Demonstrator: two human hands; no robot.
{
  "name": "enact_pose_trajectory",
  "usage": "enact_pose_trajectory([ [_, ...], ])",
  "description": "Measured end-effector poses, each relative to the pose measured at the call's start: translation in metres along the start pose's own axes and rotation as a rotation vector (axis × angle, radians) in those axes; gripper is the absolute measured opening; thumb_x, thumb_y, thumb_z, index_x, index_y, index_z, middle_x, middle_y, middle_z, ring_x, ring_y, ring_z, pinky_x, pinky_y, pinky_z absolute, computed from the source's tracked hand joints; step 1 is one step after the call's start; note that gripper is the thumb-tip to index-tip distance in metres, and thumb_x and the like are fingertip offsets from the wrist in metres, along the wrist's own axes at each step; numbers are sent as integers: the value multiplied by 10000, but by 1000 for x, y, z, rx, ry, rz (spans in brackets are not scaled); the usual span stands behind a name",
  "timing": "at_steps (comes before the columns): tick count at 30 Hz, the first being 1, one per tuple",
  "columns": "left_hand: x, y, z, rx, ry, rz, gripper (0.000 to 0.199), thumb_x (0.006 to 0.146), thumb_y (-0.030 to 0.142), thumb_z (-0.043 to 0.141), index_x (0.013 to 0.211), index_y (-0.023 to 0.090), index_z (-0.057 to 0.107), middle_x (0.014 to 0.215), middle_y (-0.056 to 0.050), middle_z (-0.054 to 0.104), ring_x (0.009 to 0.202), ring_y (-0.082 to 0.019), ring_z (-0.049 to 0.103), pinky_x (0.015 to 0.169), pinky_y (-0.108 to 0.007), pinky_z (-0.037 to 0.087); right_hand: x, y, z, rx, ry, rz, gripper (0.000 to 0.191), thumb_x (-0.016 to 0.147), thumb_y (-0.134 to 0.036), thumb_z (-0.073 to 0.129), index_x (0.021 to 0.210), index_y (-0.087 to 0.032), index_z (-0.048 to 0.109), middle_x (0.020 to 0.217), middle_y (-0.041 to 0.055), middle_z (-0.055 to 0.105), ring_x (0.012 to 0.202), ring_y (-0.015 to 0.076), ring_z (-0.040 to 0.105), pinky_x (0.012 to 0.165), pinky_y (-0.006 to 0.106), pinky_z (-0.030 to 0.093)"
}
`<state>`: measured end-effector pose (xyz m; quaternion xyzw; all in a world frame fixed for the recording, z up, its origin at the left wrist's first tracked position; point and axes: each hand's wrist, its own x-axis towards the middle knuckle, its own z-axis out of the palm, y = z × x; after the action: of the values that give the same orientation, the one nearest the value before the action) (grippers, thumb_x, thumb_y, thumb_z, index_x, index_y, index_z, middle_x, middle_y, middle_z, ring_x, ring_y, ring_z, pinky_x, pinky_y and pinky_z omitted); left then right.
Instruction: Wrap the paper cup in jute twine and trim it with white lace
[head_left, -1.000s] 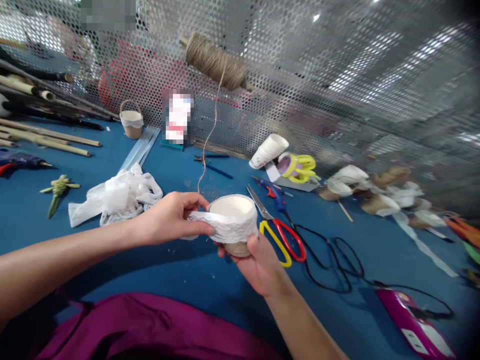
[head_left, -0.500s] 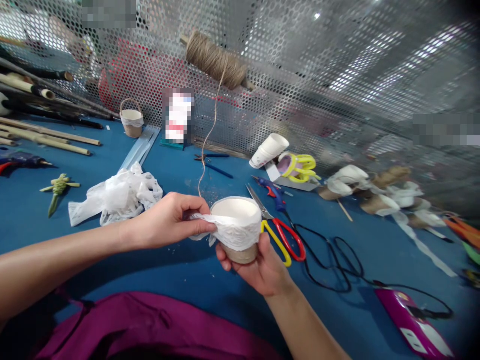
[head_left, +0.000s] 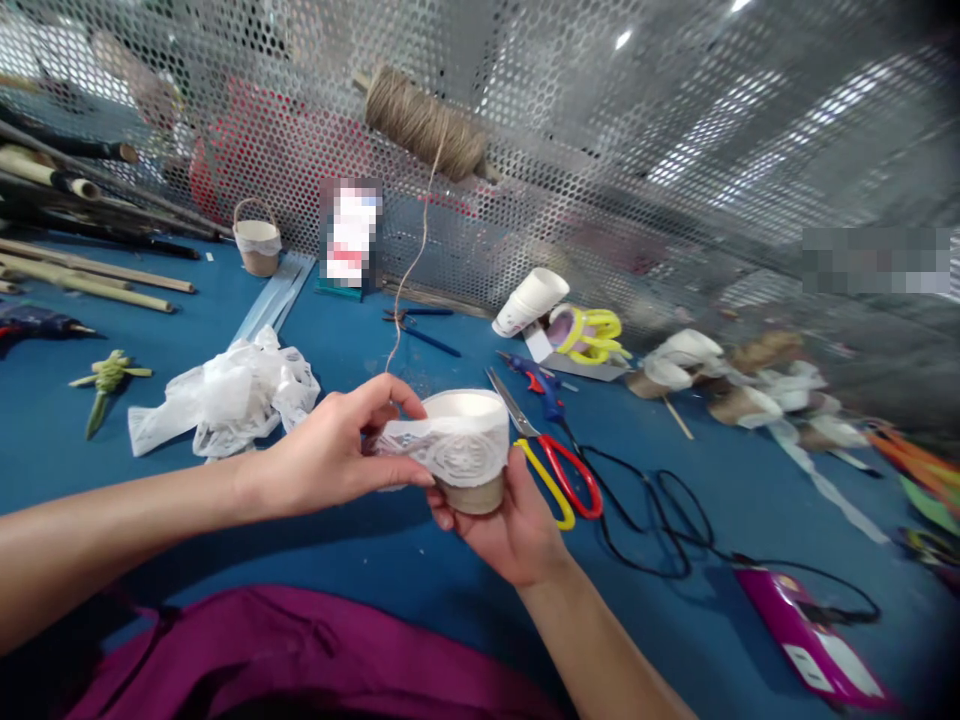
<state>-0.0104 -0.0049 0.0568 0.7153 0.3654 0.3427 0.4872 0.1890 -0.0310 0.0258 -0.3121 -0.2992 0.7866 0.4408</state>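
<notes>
Now two hands, left (head_left: 330,455) right (head_left: 510,520), grip one cup (head_left: 466,450); one scissors (head_left: 551,465) beside.

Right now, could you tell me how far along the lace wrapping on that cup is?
Done: twine covers the cup's lower part, and lace already bands the front under the rim. In hand: the right hand holds the cup from below while the left hand pinches the loose lace end beside it. Left: that end is not yet down, and unlike the basket by the mesh, there is no handle.
</notes>
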Motion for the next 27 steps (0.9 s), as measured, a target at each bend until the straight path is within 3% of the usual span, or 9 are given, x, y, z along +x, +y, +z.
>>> enact_pose_trajectory([
  [5,-3,7,0,-102,-72,-100,258,773,382,593,788,144,497,564,58,479,485,-51,370,421,-154,270,2,1,-6,-55,50,-109,375,718,-522,664,944,-223,679,871,33,706,704,156,626,540,248,503],
  [11,-8,16,0,-26,-206,-22,227,806,330,556,686,139,534,537,69,372,476,-45,325,408,-151,251,4,3,-11,-82,130,-132,338,687,-473,712,915,-226,676,833,22,709,698,162,621,577,273,512],
  [16,-4,9,-1,170,-100,11,206,812,325,543,732,138,577,522,67,412,474,-49,348,422,-152,263,2,2,-6,-85,57,-84,421,667,-564,680,886,-203,690,754,42,701,617,161,604,476,248,461],
  [22,-3,0,0,188,-78,34,278,803,404,563,728,136,565,506,67,440,456,-51,358,411,-157,265,0,1,-4,-83,10,-2,509,653,-634,639,888,-186,690,710,51,684,561,147,580,444,237,412],
  [27,-6,2,-1,340,21,235,259,817,354,565,665,145,547,532,42,473,486,-62,400,460,-177,297,1,0,-5,-85,29,-15,521,624,-656,645,868,-198,692,728,52,686,556,144,565,448,237,402],
])
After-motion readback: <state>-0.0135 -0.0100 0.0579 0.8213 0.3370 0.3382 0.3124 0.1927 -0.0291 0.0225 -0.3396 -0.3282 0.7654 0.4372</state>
